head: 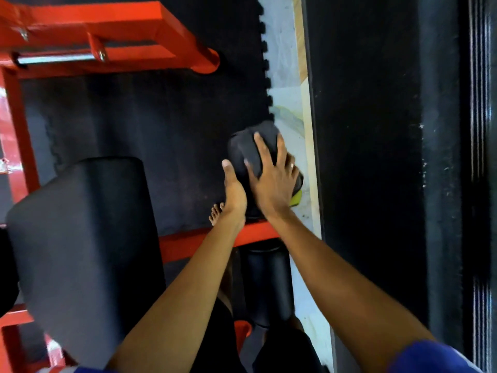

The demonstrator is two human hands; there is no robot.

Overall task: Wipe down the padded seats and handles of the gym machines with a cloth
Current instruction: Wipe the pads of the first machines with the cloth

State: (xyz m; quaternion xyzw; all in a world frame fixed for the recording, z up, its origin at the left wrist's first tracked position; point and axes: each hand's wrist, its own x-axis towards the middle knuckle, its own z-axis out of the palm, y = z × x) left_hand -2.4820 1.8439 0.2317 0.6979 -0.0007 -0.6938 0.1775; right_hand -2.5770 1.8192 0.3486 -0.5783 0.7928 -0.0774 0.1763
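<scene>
1. The small black pad [250, 149] being cleaned sits above the jigsaw edge of the rubber floor mat [161, 130], where the mat meets the pale floor strip [285, 49]. Its long axis seems to run away from the person, roughly along that edge.
2. The right hand [271, 181] lies on top of the pad with its fingers spread wide and pressed flat. A yellow-green cloth [296, 198] peeks out beneath the heel of the palm, on the pad's near right side.
3. The left hand [235, 192] rests against the pad's near left flank, thumb pointing up along it. Its fingers are hidden, so I cannot tell whether they curl round the pad or merely brace it.
4. Both hands touch the pad. The right one carries the cloth, so the next stroke probably falls to it, along the pad's length towards the far end.
5. The large padded seat [80, 238] lies well to the left, nearer the left arm, and appears to be the next surface to wipe.
6. A red frame [188, 242] bar crosses under both forearms, with a black foam roller [269, 284] just below it.
7. A bare foot [216, 213] stands on the mat just beside the left wrist.
8. The dark wall [363, 130] stands close on the right and leaves little room for the cloth on that side.
</scene>
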